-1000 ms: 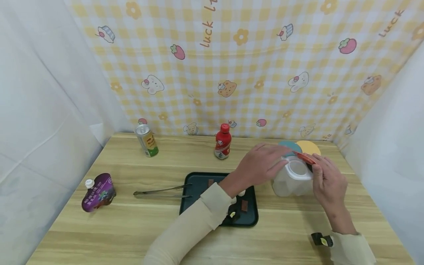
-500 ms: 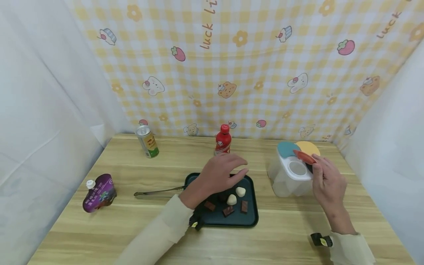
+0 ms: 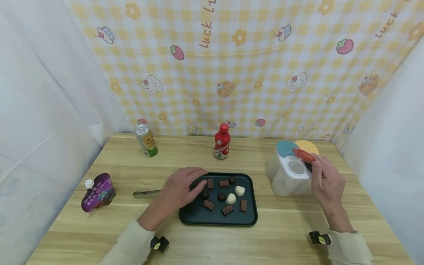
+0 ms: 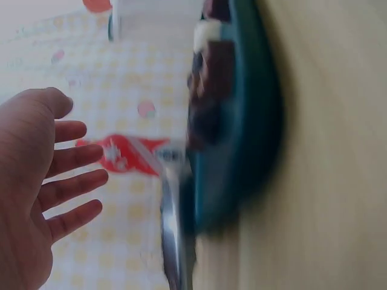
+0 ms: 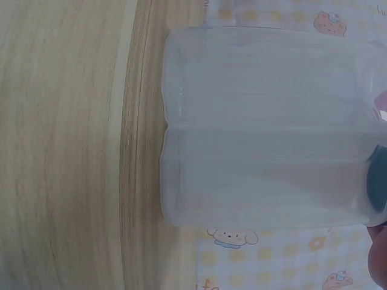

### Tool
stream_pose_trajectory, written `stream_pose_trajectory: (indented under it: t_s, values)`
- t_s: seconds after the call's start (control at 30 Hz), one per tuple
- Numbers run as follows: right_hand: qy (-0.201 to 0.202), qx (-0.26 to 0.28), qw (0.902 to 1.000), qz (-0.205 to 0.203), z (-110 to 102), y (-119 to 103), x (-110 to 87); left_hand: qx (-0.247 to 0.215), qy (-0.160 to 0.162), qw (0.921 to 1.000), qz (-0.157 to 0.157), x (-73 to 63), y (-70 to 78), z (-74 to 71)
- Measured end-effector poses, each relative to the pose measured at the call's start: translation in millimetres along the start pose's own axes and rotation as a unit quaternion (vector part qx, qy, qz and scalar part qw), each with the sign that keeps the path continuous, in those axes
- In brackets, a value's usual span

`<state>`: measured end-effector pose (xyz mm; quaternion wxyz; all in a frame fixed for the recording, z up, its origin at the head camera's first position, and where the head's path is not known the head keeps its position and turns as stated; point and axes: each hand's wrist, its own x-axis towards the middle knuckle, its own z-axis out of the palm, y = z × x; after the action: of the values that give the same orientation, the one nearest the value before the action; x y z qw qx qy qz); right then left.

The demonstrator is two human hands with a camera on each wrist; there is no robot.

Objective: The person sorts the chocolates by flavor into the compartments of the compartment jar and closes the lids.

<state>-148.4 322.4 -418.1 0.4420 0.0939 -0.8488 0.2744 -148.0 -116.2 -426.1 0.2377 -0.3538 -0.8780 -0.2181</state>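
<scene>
In the head view my left hand (image 3: 182, 187) hovers over the left side of a dark baking tray (image 3: 218, 220) and the metal tongs (image 3: 145, 192), mostly hiding the tongs. Its fingers are spread and hold nothing, as the left wrist view shows above the blurred tongs (image 4: 175, 235). My right hand (image 3: 328, 180) pinches the raised red lid (image 3: 304, 155) of a translucent storage container (image 3: 281, 184), whose round opening shows beneath. The container (image 5: 266, 133) fills much of the right wrist view, with a fingertip at the right edge. Brown chocolates (image 3: 227, 210) and white ones (image 3: 240, 190) lie on the tray.
A teal lid (image 3: 285, 148) and a yellow lid (image 3: 308, 146) cover other parts of the container. At the back stand a red bottle (image 3: 222, 141) and a drink can (image 3: 146, 140). A purple spouted pouch (image 3: 99, 193) lies at the left. A checked cloth hangs behind.
My left hand has moved away from the container, leftward across the tray to the tongs, uncovering the chocolates. The right hand stays at the container, keeping the red lid raised.
</scene>
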Motion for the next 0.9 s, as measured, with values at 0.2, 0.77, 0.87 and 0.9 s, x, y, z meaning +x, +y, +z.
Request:
stream_pose_trajectory:
  t_s: [0.2, 0.77, 0.87, 0.9]
  values:
    - [-0.002, -0.001, 0.9999, -0.015, -2, 0, 1.9, 0.03, -0.048, 0.9975, -0.043, -31.8, -20.4, -17.1]
    - [0.025, 0.0, 0.9997, -0.008, 3, 2, -0.8, 0.03, -0.131, 0.9881, -0.074, -88.4, -57.9, -43.6]
    - [0.026, 0.006, 0.9996, -0.011, 3, 1, -0.6, 0.02, -0.152, 0.9851, -0.077, -90.4, -60.2, -45.0]
    - [0.027, 0.009, 0.9995, -0.01, 3, 1, -0.5, 0.017, -0.158, 0.9842, -0.079, -90.7, -60.7, -45.3]
